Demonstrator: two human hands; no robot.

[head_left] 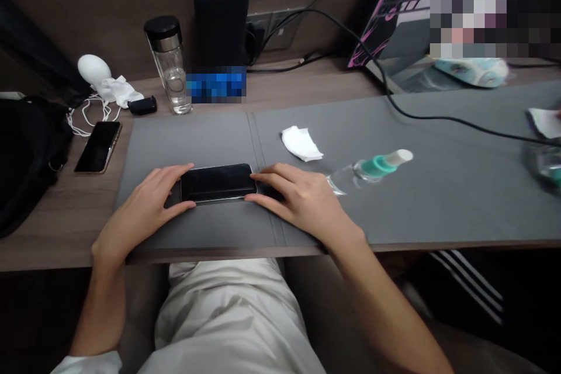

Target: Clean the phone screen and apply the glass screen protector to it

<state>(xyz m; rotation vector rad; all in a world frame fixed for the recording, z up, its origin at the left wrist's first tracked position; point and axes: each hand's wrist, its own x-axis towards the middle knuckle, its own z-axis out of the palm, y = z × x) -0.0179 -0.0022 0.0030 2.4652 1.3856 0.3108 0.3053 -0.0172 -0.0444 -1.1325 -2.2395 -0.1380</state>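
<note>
1. Broadly: wooden tabletop [39, 248], grey mat [438, 198] laid over it.
2. Left hand [146, 201] and right hand [302, 193], each pinching one end of the silver-edged phone [218, 183] between parted thumb and fingers.
3. Clear bottle [379, 166], teal collar, white top; base partly hidden by right hand.
4. Silver-edged phone: flat on mat, dark screen up.
5. White tissue [301, 143] on mat, just beyond right hand.

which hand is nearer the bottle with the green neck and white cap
Right. The right hand is just beside the bottle, hiding part of its lower end in this view; the left hand is farther off, at the far end of the phone.
</note>
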